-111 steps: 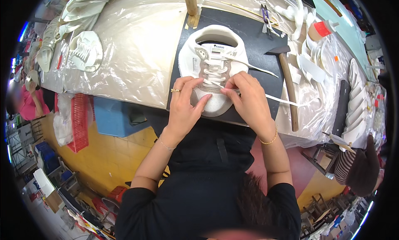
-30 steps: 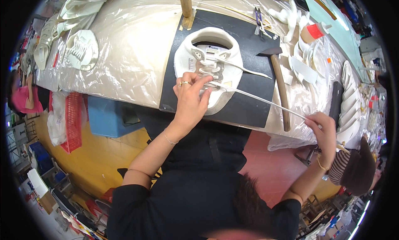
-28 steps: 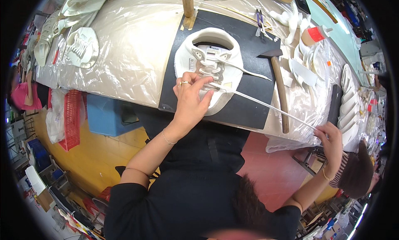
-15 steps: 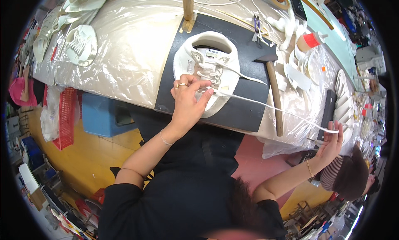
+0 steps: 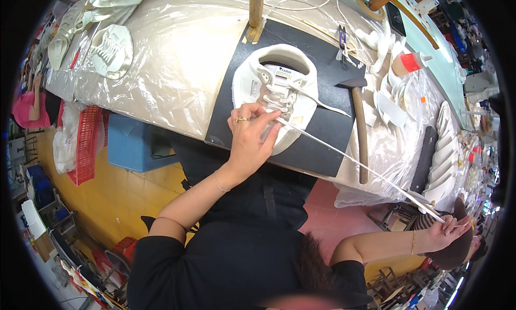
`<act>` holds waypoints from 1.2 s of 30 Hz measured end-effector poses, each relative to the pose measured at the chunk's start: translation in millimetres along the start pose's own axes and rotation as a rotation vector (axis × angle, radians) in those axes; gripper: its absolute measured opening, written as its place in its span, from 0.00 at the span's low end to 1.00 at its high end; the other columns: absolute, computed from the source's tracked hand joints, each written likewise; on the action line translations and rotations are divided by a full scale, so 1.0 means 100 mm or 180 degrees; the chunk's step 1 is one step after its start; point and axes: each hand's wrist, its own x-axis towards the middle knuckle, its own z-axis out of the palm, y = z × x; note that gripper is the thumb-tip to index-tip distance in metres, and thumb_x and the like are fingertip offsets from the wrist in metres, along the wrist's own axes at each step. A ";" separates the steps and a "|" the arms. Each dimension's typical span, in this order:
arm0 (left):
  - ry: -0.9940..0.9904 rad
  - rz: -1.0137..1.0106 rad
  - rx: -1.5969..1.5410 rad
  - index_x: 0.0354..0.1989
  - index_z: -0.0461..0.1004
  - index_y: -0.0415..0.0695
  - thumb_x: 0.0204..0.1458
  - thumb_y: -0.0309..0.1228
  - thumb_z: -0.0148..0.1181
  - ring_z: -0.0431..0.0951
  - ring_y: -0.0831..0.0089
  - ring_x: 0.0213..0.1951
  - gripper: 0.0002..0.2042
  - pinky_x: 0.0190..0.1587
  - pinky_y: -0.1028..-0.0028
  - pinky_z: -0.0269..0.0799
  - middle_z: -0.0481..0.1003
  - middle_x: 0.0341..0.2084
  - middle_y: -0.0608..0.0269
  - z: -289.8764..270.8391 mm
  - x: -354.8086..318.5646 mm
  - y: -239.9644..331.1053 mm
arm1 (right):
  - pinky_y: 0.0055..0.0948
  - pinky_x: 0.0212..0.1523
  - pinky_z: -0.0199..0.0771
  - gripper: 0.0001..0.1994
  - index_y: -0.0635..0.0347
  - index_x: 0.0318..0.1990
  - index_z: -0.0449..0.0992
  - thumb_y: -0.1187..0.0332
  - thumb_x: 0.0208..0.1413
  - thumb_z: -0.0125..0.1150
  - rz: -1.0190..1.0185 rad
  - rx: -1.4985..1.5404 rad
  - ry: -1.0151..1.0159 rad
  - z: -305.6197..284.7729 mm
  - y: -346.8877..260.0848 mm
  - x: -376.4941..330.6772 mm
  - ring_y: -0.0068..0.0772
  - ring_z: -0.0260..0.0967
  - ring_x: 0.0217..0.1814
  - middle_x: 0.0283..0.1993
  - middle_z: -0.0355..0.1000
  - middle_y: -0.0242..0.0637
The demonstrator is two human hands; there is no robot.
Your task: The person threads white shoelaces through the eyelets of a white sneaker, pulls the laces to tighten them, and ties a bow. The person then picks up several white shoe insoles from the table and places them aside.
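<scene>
Clear plastic sheeting [image 5: 172, 73] covered the worktable in the head view, bearing one black board [image 5: 333, 79]. Centrally on it lay one white sneaker upper [image 5: 260, 98], toe near. Hands were well apart: the left hand [image 5: 251, 138] touched the upper's toe-end lacing, pinching or merely resting, I couldn't tell; the right hand [image 5: 446, 233], near and far right, clasped one taut lace [image 5: 376, 174]. Apparently lace-tightening was in hand, calling next for even tension. One hammer [image 5: 362, 138] lay right.

Way out right, the right hand [image 5: 449, 228] pinches a long white lace [image 5: 376, 174] — pulled straight, crossing the handle of the hammer [image 5: 359, 132]! Back at the white shoe [image 5: 279, 87], the left hand [image 5: 251, 135] covers part of the front, fingertips by the lacing — all over a black board [image 5: 328, 57] on the plastic-covered table [image 5: 161, 84].
</scene>
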 end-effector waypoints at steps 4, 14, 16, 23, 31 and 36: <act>-0.0126 -0.0159 -0.0051 0.46 0.80 0.47 0.52 0.31 0.66 0.63 0.66 0.45 0.13 0.53 0.64 0.53 0.66 0.43 0.65 -0.01 0.02 0.02 | 0.12 0.20 0.54 0.18 0.66 0.60 0.68 0.68 0.67 0.49 0.0231 -0.1519 -0.0165 0.80 0.43 -0.44 0.12 0.49 0.15 0.61 0.70 0.52; -0.0162 -0.0340 -0.0258 0.45 0.81 0.47 0.52 0.32 0.65 0.62 0.66 0.45 0.12 0.53 0.65 0.53 0.66 0.42 0.64 -0.04 0.05 0.02 | 0.27 0.35 0.74 0.10 0.61 0.44 0.83 0.78 0.54 0.66 0.1399 -0.2092 -0.2625 2.65 1.92 -2.19 0.32 0.75 0.33 0.35 0.76 0.39; -0.0186 -0.0375 -0.0259 0.45 0.81 0.48 0.52 0.32 0.65 0.62 0.66 0.45 0.12 0.53 0.66 0.53 0.66 0.42 0.64 -0.05 0.05 0.03 | 0.27 0.35 0.75 0.09 0.63 0.42 0.82 0.78 0.53 0.66 0.1517 -0.2119 -0.2618 2.73 1.98 -2.25 0.32 0.76 0.33 0.35 0.77 0.40; -0.0268 -0.0432 -0.0220 0.45 0.81 0.50 0.52 0.31 0.65 0.62 0.68 0.46 0.11 0.54 0.70 0.53 0.65 0.41 0.66 -0.06 0.08 0.03 | 0.29 0.33 0.76 0.07 0.64 0.38 0.80 0.78 0.51 0.67 0.1343 -0.2172 -0.2460 2.76 2.08 -2.32 0.35 0.77 0.31 0.34 0.76 0.40; -0.0441 -0.0521 -0.0404 0.45 0.81 0.50 0.51 0.30 0.64 0.61 0.66 0.47 0.12 0.55 0.65 0.51 0.65 0.43 0.64 -0.10 0.09 0.05 | 0.32 0.31 0.74 0.06 0.63 0.35 0.78 0.78 0.49 0.67 0.0908 -0.2537 -0.2520 2.82 2.11 -2.37 0.40 0.75 0.29 0.30 0.73 0.40; -0.0462 -0.0534 -0.0378 0.45 0.81 0.51 0.51 0.29 0.63 0.61 0.66 0.47 0.12 0.54 0.66 0.51 0.64 0.43 0.65 -0.09 0.09 0.05 | 0.35 0.30 0.73 0.06 0.63 0.34 0.77 0.77 0.48 0.67 0.0778 -0.2775 -0.2682 2.86 2.10 -2.37 0.42 0.74 0.29 0.30 0.73 0.41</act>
